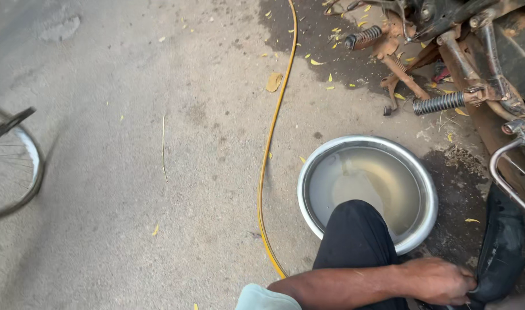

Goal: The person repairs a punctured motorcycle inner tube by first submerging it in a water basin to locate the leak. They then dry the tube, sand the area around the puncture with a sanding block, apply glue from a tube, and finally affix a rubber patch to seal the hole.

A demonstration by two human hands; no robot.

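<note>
Hand (440, 280) first: our left hand reaches across the knee, forearm low and level, fingers curled tight on the edge of a black tube (503, 252) that sits at the bottom right beside the rusty frame (480, 86). We judge this a gripping-and-feeding step, with the basin (429, 189) of water just ahead; the next move calls for a firm pull toward it. Our right hand is out of view.

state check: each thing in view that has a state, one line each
metal basin: upright on the ground, holding water
yellow hose: lying slack across the ground
left hand: closed on the black tyre
right hand: out of view
bicycle wheel: at the left edge, blurred
</note>
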